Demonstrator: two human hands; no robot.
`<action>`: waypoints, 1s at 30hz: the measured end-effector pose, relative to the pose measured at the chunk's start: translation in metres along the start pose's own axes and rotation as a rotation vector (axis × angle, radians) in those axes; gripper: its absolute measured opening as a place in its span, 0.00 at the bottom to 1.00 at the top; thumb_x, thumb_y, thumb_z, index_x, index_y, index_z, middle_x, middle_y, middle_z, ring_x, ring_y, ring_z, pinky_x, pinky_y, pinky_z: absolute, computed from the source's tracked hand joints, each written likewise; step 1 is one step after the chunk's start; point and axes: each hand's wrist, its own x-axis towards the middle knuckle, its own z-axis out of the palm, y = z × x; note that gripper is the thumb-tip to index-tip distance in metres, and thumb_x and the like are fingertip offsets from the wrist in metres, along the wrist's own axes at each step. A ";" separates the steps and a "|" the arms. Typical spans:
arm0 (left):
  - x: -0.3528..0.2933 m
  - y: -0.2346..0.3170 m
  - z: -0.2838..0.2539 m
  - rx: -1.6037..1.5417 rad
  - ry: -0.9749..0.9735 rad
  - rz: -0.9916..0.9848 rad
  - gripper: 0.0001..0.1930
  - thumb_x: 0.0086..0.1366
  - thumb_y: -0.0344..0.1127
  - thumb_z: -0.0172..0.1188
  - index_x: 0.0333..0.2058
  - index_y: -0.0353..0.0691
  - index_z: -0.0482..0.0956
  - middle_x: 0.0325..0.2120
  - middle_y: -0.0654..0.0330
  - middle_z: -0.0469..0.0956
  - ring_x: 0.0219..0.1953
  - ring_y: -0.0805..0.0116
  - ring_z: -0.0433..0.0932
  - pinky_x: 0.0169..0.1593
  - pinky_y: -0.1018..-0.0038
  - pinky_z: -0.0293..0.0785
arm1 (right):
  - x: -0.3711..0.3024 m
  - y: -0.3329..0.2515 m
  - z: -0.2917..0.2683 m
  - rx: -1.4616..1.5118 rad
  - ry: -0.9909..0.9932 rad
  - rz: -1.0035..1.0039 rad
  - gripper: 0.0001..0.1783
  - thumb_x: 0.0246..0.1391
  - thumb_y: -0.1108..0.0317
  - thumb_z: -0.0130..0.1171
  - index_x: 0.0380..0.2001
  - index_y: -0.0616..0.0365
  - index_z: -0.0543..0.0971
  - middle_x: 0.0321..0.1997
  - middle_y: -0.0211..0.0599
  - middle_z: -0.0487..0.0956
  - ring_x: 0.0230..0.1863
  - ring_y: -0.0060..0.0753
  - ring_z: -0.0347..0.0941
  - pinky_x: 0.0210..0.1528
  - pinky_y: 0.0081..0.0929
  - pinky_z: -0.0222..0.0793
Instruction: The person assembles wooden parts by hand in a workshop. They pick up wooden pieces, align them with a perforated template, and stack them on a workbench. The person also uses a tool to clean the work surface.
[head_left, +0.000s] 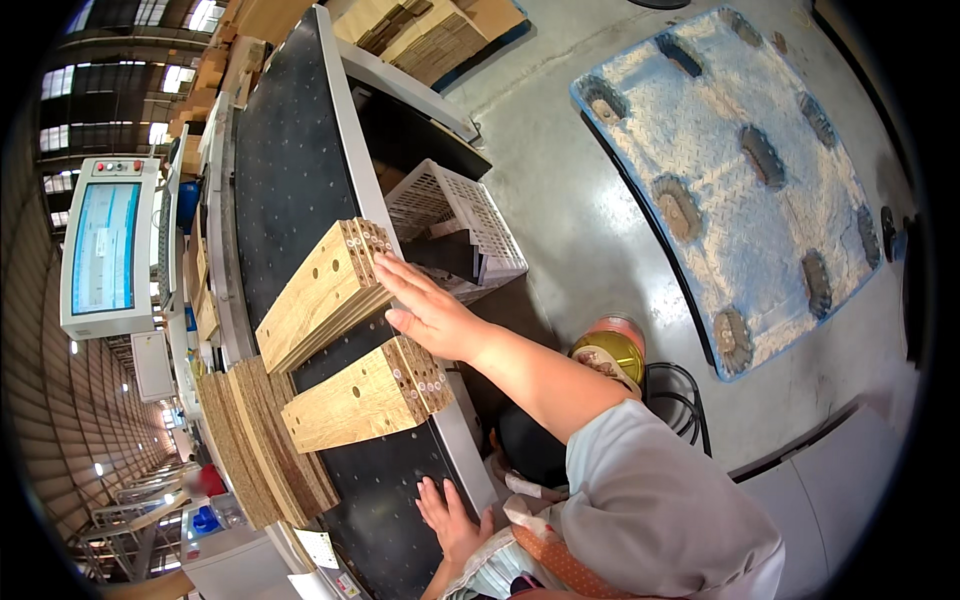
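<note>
Screen: a white-framed monitor [103, 243] with a blue display stands at the far left, beside the machine bed
Loose sheets: a fanned pile of thin brown boards [255, 440] lies along the left edge of the bed, just behind the nearer stack
Machine bed: a long black perforated table [290, 150] with a pale grey rim runs from the upper middle down to the lower edge
Far stack: a bundle of drilled wooden panels [322, 290] lies slanted on the bed; its end face, with rows of small holes, points toward the right rim
Near stack: a second bundle of drilled panels [365, 396] lies just below the first, apart from it, its holed end at the right rim
Left hand: the left hand [449, 518] lies flat on the black bed near the lower edge; fingers spread open, holding nothing
Right hand: the right hand [428, 308] reaches across with straight, open fingers; fingertips rest on the end face of the far stack; nothing is gripped
Crate: a white slotted plastic crate [462, 206] sits right of the bed, beyond the right hand
Tin: a round gold-topped tin [610, 352] stands on the floor under the forearm
Pallet: a blue plastic pallet [735, 170] lies on the grey concrete floor at the right
</note>
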 end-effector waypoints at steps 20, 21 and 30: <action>0.005 0.006 -0.006 -0.006 -0.007 0.004 0.48 0.45 0.41 0.68 0.61 0.30 0.51 0.62 0.32 0.43 0.65 0.33 0.41 0.63 0.41 0.37 | -0.008 0.002 -0.012 -0.042 -0.065 0.025 0.29 0.63 0.59 0.45 0.64 0.58 0.57 0.69 0.47 0.54 0.71 0.41 0.44 0.70 0.35 0.41; 0.005 0.008 -0.008 -0.016 -0.010 -0.002 0.47 0.46 0.41 0.68 0.61 0.30 0.52 0.63 0.32 0.43 0.65 0.33 0.41 0.63 0.42 0.37 | -0.010 0.001 -0.014 -0.015 0.017 0.062 0.27 0.63 0.60 0.45 0.63 0.58 0.60 0.68 0.47 0.56 0.70 0.41 0.48 0.69 0.34 0.44; -0.001 0.008 -0.015 -0.142 0.016 -0.056 0.46 0.44 0.42 0.69 0.61 0.38 0.58 0.65 0.42 0.46 0.67 0.42 0.42 0.66 0.48 0.36 | -0.133 0.014 -0.051 0.215 0.369 0.717 0.09 0.59 0.69 0.51 0.38 0.61 0.77 0.30 0.33 0.75 0.29 0.22 0.70 0.34 0.20 0.66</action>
